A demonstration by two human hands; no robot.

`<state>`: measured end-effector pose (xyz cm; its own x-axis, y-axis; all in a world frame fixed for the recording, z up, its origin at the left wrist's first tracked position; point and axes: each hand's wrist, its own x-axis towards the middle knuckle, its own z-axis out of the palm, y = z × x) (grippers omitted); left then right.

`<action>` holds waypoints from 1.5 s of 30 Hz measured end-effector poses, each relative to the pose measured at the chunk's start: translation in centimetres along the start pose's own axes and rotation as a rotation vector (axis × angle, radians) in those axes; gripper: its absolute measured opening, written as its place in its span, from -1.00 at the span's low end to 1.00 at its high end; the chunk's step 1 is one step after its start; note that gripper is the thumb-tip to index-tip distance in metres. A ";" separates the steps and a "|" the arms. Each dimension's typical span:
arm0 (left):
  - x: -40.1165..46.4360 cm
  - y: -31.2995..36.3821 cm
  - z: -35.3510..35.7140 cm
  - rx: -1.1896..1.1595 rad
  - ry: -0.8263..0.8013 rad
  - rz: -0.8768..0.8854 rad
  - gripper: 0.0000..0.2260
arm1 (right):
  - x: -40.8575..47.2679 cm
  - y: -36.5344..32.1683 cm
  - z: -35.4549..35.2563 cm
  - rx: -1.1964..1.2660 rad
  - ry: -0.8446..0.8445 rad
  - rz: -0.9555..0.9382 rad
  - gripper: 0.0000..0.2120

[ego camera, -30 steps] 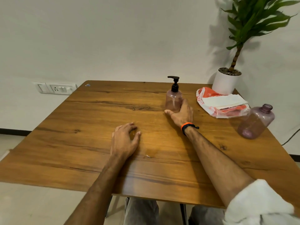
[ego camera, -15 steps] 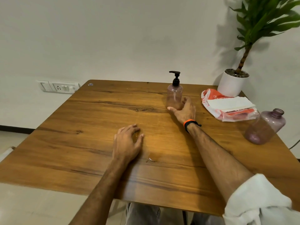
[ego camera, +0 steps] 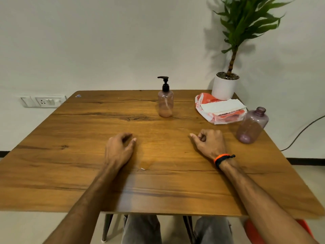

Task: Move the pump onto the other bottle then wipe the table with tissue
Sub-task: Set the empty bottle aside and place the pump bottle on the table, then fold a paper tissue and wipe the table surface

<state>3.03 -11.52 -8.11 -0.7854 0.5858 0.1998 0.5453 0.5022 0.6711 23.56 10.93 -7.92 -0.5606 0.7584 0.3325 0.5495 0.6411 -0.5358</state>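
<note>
Resting on the desk (ego camera: 73, 138), both hands hold nothing. Left hand (ego camera: 119, 150) lies near the middle, fingers (ego camera: 129, 136) loosely curled, thumb close to them, nothing between. Right hand (ego camera: 210, 143) sits further right, fingers (ego camera: 204, 136) curled into a loose fist, also empty; orange-black wristband (ego camera: 222, 158) on that wrist.

Task looks not started, judging by layout. Pump (ego camera: 164, 83) is on the small bottle (ego camera: 165, 104), upright toward the far edge, well apart from both hands. The other bottle (ego camera: 252, 126), bigger and purple-tinted, stands near the right edge just beside the right hand, neck open, no cap seen. Tissue (ego camera: 222, 106) lies folded on top of an orange-white plastic pack (ego camera: 226, 117) between the two bottles, near the potted plant (ego camera: 226, 83) in the far right corner.

Left to do, all of it: unscrew pump, lift it out with its tube, seat it on the big bottle, then take a tissue and wipe. A faint shiny patch and a small bright fleck (ego camera: 142, 168) sit by the left wrist; maybe wet, cannot tell.
</note>
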 end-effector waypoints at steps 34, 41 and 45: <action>15.4 22.5 21.3 -0.040 -0.164 -0.215 -0.42 | 1.0 6.4 -2.7 -0.159 -0.086 -0.186 -0.58; 14.6 23.1 21.6 -0.048 -0.085 -0.248 -0.41 | 1.1 6.3 -2.7 -0.144 -0.077 -0.199 -0.59; 14.6 23.3 21.3 -0.063 -0.080 -0.269 -0.42 | 1.2 6.2 -2.9 -0.132 -0.089 -0.196 -0.60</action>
<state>10.50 22.29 -4.73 -0.8723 0.4867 -0.0470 0.2991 0.6071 0.7362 28.12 16.17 -8.62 -0.7140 0.6081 0.3470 0.4976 0.7894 -0.3595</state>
